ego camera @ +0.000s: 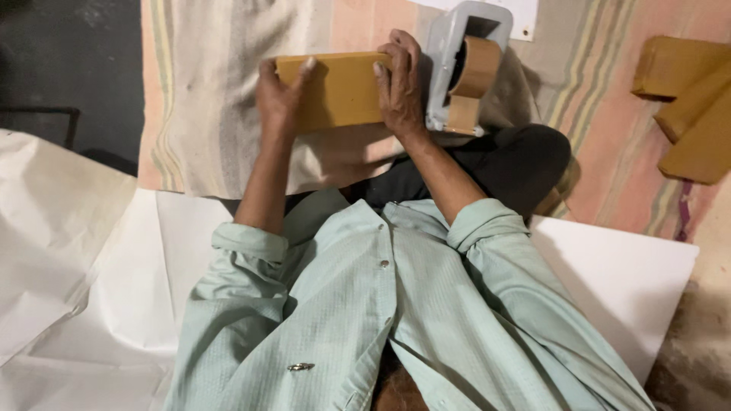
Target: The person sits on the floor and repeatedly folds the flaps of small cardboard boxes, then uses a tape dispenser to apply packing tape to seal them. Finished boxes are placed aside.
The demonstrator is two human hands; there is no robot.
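A flat rectangular package wrapped in brown paper (339,90) is held over a striped cloth (205,91). My left hand (278,95) grips its left end, thumb on top. My right hand (397,80) clasps its right end, fingers over the upper edge. Right beside my right hand stands a grey tape dispenser (457,68) holding a roll of brown tape (478,68). My pale green shirt sleeves fill the lower part of the view.
Three more brown wrapped packages (689,106) lie at the right on the striped cloth. White paper sheets (68,251) spread at the left and under me, and a white sheet (624,281) lies at the lower right. Dark floor (68,61) shows at upper left.
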